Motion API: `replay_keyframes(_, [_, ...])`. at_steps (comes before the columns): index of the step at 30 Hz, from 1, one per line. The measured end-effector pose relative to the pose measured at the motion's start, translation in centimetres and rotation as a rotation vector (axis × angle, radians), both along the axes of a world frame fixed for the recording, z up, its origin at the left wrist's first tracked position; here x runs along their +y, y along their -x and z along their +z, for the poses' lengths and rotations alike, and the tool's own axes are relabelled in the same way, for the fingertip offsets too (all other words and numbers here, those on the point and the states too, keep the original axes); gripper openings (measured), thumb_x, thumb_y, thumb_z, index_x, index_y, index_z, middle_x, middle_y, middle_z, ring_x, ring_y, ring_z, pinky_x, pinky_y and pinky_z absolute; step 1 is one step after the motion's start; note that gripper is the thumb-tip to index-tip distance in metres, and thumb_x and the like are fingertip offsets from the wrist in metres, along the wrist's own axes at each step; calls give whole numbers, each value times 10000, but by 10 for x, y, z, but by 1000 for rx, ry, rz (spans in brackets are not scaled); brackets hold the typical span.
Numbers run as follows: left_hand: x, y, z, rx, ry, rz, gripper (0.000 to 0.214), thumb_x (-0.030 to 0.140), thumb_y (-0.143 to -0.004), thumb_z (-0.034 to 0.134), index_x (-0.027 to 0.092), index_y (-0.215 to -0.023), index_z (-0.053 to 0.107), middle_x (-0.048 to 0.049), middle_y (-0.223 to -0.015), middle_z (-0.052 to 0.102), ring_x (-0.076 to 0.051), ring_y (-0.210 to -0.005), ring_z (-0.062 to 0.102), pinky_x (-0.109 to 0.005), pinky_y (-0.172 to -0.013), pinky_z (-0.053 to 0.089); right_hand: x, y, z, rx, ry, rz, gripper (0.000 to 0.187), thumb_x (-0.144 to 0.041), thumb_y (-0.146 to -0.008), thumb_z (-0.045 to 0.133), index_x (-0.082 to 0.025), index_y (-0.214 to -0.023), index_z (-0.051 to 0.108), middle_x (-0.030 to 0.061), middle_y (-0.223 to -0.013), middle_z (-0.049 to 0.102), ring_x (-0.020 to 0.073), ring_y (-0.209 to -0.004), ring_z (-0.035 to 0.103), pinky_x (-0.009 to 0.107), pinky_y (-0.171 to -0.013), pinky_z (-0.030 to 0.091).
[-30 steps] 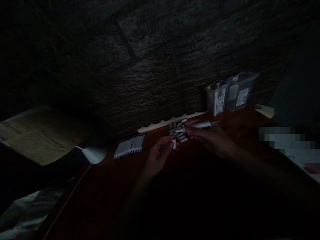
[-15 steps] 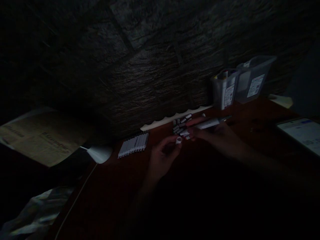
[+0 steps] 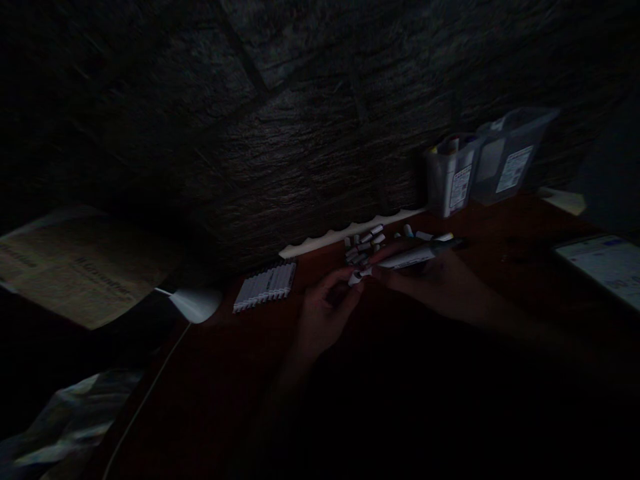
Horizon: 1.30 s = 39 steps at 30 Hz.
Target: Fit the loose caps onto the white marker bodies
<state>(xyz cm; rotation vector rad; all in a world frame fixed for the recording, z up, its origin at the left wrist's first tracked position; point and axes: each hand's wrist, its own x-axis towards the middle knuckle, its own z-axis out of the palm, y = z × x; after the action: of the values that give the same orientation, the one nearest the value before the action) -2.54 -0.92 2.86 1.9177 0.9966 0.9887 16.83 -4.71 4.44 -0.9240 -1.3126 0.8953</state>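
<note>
Between the thumb and fingers of my left hand (image 3: 325, 310) is a small white marker cap (image 3: 354, 279). My right hand (image 3: 440, 283) grips a white marker (image 3: 407, 259), its dark end pointing right and its other end meeting the cap. Whether the tip sits inside the cap is too dark to tell. Just behind my hands lie several loose caps (image 3: 364, 245) on the brown table (image 3: 240, 373). To the left, a row of white markers (image 3: 266, 285) lies side by side.
Two clear plastic bins (image 3: 515, 167) stand against the dark textured wall (image 3: 300, 133), the smaller one holding markers. A lit tablet (image 3: 600, 267) lies at the right. On the left are a white lamp-like cone (image 3: 197, 307) with a cord and a printed paper sheet (image 3: 95, 280).
My right hand has brought the marker's left end up to the cap in my left hand. More of the loose caps behind the hands now shows. The view has shifted slightly.
</note>
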Motion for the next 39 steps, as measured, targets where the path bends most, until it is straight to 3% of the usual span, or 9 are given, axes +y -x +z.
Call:
replay_keyframes(8, [0, 0, -3, 39, -1, 1, 255, 331, -864, 651, 197, -1077, 690, -56, -1005, 725, -194, -896, 665, -306, -843, 525, 1, -3, -8, -207, -160, 8, 151, -294, -802, 704, -266, -947, 731, 21, -1012, 728, 217, -982, 669, 373, -911, 530])
replay_keyframes(12, [-1, -1, -2, -45, 61, 0, 242, 333, -851, 667, 190, -1044, 698, -55, -1001, 726, -182, -863, 666, -299, -821, 536, 9, -21, -6, -346, -236, -185, 149, -321, -821, 689, -266, -949, 742, 42, -1015, 722, 233, -978, 660, 403, -899, 527])
replay_keyframes(15, [-4, -3, 1, -111, 126, -21, 251, 343, -851, 669, 187, -1045, 698, -60, -1024, 726, -180, -869, 670, -294, -793, 551, 14, -31, -4, -262, -196, -293, 178, -347, -831, 681, -228, -951, 736, 62, -996, 719, 220, -909, 674, 375, -812, 556])
replay_keyframes(24, [-4, -2, 5, -126, 95, -67, 264, 318, -861, 663, 154, -1068, 679, -78, -1004, 737, -178, -892, 689, -269, -783, 559, 4, -13, 4, -86, -142, -218, 127, -299, -772, 753, -230, -870, 709, 16, -881, 748, 187, -787, 709, 315, -721, 592])
replay_keyframes(32, [-3, -3, 3, -64, -5, -65, 242, 284, -861, 650, 175, -1075, 685, -75, -1082, 729, -199, -988, 680, -322, -899, 547, 1, -10, -3, -219, -220, -53, 129, -286, -804, 722, -221, -914, 696, 17, -921, 739, 186, -868, 707, 295, -791, 575])
replay_keyframes(39, [-1, -1, 4, -26, -8, -81, 217, 283, -872, 633, 161, -1043, 687, -78, -1066, 727, -196, -986, 672, -302, -884, 536, 0, -10, -7, -472, -380, -88, 177, -287, -835, 691, -235, -1004, 709, 20, -1019, 741, 193, -953, 695, 312, -865, 549])
